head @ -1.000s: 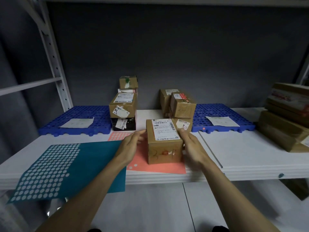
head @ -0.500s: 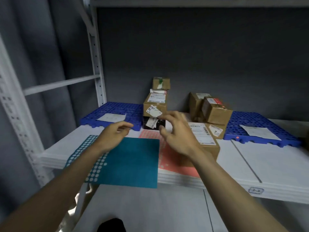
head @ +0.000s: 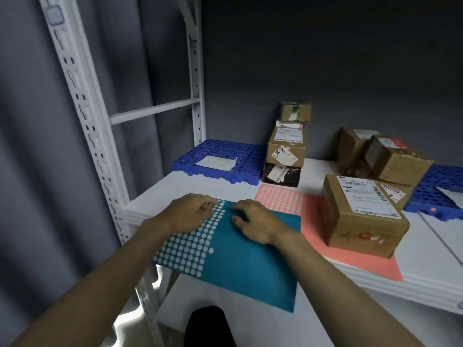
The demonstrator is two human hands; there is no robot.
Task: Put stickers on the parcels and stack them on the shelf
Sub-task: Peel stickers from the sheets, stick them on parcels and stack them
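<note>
Head view: parcel [head: 363,216] label unreadable; hands on teal sticker sheet [head: 240,259].

A single head-worn, wide-angle view is given, directed forward and down onto the white shelf [head: 426,249] from close range, above and in front of its near edge. The left upright [head: 82,116] is bowed by the lens. Both forearms are seen entering from the bottom edge. The shelf's right end is cut off by the frame.
</note>
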